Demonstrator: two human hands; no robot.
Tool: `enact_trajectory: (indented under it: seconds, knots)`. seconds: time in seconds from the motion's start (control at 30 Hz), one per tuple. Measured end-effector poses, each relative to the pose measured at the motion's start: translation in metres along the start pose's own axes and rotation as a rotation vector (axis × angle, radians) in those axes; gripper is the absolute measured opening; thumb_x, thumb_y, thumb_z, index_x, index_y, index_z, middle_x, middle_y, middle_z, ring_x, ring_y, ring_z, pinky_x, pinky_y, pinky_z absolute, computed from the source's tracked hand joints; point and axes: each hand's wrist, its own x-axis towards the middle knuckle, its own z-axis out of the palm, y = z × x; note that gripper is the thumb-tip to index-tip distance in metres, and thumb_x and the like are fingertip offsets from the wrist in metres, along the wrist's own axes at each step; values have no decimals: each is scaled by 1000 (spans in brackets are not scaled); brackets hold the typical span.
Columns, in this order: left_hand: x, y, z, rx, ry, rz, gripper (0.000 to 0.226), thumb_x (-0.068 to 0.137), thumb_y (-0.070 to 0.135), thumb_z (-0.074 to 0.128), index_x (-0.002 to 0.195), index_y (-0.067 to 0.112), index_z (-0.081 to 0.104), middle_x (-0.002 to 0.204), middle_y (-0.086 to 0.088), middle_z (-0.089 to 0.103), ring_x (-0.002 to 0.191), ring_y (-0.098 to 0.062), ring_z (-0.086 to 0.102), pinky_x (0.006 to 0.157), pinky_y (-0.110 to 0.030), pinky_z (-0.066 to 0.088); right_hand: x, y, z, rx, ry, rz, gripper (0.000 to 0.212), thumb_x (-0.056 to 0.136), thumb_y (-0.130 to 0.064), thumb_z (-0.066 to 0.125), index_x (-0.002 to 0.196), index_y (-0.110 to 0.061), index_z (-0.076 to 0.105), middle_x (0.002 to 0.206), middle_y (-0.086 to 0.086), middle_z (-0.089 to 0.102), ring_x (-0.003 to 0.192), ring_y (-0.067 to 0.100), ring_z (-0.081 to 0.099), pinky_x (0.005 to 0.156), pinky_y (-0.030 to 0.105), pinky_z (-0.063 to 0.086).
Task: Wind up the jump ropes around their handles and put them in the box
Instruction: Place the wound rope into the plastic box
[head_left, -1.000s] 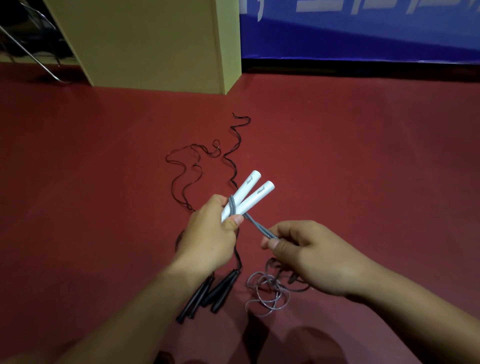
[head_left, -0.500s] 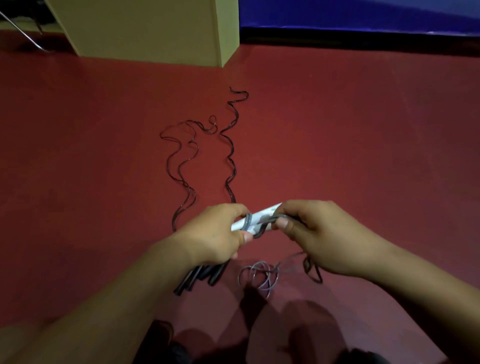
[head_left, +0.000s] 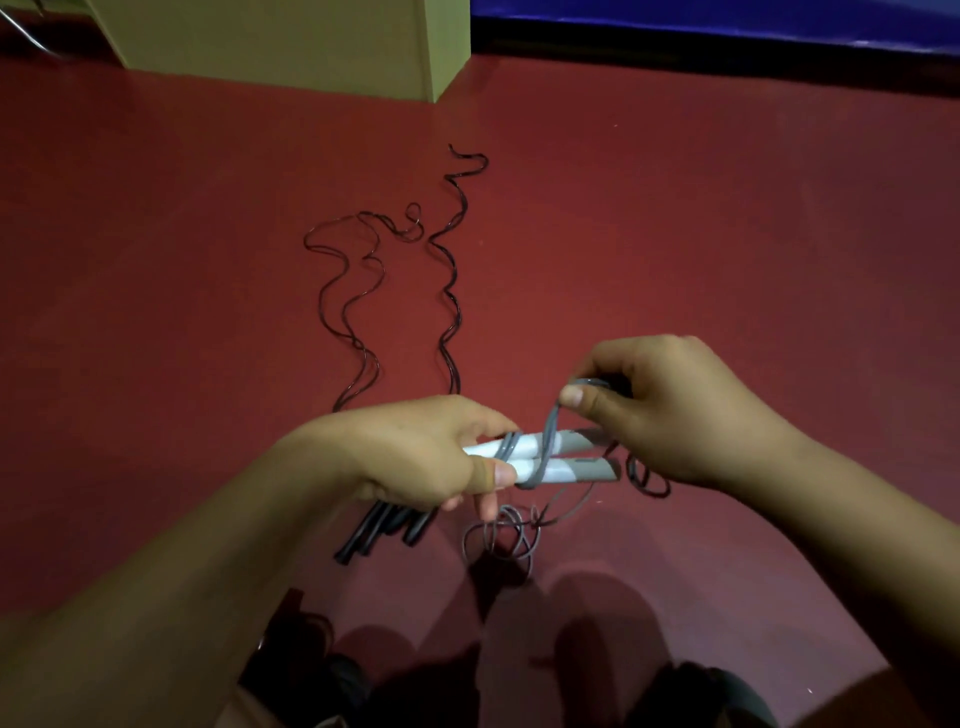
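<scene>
Open red floor right of the black rope; cardboard box far ahead, left.

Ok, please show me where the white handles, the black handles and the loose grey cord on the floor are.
white handles (head_left: 558, 470): head view, on the lower handle's white shaft.
black handles (head_left: 363, 538): head view, on the shafts lying on the floor.
loose grey cord (head_left: 501, 540): head view, on the coiled loops.

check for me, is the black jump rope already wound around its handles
No, the black jump rope lies in loose waves across the red floor, its black handles resting below the left hand.
</scene>
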Motion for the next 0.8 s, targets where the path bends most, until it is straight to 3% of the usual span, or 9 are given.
enact_trajectory:
  seconds: [0.1,0.2,0.33,0.43,0.53,0.6,0.67,0.8]
  knots:
    - [-4,7,-1,-41,-120,-3,16,100,13,53,89,21,63,77,-2,70,52,-11,43,50,-28,31,2,2,1,-38,2,-31,21,82,-48,68,82,-27,70,62,-8,65,59,5,59,58,30,47]
    - [-5,8,0,-111,-200,24,10,101,14,51,94,10,58,68,0,62,47,-8,39,42,-22,29,8,3,5,109,-30,25,23,74,-46,77,76,-23,70,63,-4,67,53,4,58,54,21,45]
    - [-8,9,-1,-265,-275,116,10,92,21,52,91,11,56,66,-3,54,43,-8,35,37,-18,25,12,6,12,676,-158,205,40,64,-38,78,82,-4,66,64,8,61,53,14,54,51,27,48]
    - [-11,12,-2,-502,-304,195,24,93,17,49,112,2,54,68,-4,50,42,-4,36,35,-15,25,13,10,27,995,-208,334,32,67,-20,79,87,-5,61,68,6,61,52,13,54,51,25,46]
    - [-10,13,-8,-670,-145,218,42,92,20,50,125,-7,47,65,-2,51,42,-3,36,34,-13,25,14,6,41,1041,-191,310,16,82,-3,69,86,7,58,70,15,53,53,18,44,51,29,38]
    - [-10,14,-11,-678,15,219,32,97,18,52,114,-9,50,64,-2,53,42,-3,35,34,-14,25,12,1,41,936,-159,355,15,94,-8,60,81,0,62,65,9,52,47,11,38,46,24,33]
    - [-9,14,-14,-631,191,200,19,102,16,48,94,1,55,65,-3,54,43,-4,35,35,-15,25,13,-4,38,848,-160,360,23,98,-21,55,80,-9,64,61,1,55,43,7,36,43,21,31]
    - [-4,9,-17,-547,460,181,25,103,20,48,79,13,55,66,-3,55,46,-8,36,38,-19,28,10,-13,33,756,-207,323,28,99,-31,52,90,-10,68,61,-3,55,48,7,41,46,20,35]
